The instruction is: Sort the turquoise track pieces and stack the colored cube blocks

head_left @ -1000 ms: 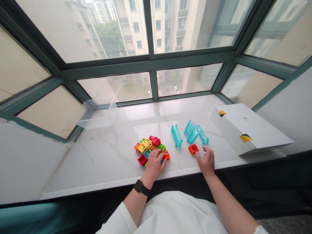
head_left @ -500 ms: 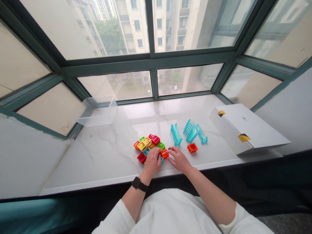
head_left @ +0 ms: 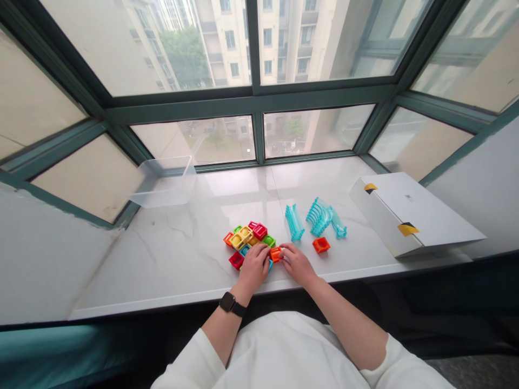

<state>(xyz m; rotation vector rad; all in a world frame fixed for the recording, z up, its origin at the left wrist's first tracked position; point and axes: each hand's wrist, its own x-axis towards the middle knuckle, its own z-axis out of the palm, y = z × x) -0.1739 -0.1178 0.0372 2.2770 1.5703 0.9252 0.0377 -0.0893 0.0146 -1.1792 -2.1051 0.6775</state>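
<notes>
My left hand (head_left: 254,268) rests on a pile of colourful square plastic blocks (head_left: 245,243), covering its front part. My right hand (head_left: 295,263) is at the pile's right side, with its fingertips pinching a small orange block (head_left: 276,254). The left fingertips reach close to that block from the other side. A separate red-orange block (head_left: 321,245) sits to the right of my right hand. Behind it lie several transparent turquoise ridged pieces (head_left: 319,217). Blocks under my left hand are hidden.
The white marble windowsill (head_left: 162,254) carries a transparent plastic box (head_left: 164,182) at back left. A white cardboard box (head_left: 413,213) with black-and-yellow tape lies at right. Dark green window frames and glass (head_left: 255,102) run along the back.
My right hand has moved left from beside the red-orange block to the pile and closed on the small orange block. My left hand stays on the pile.
</notes>
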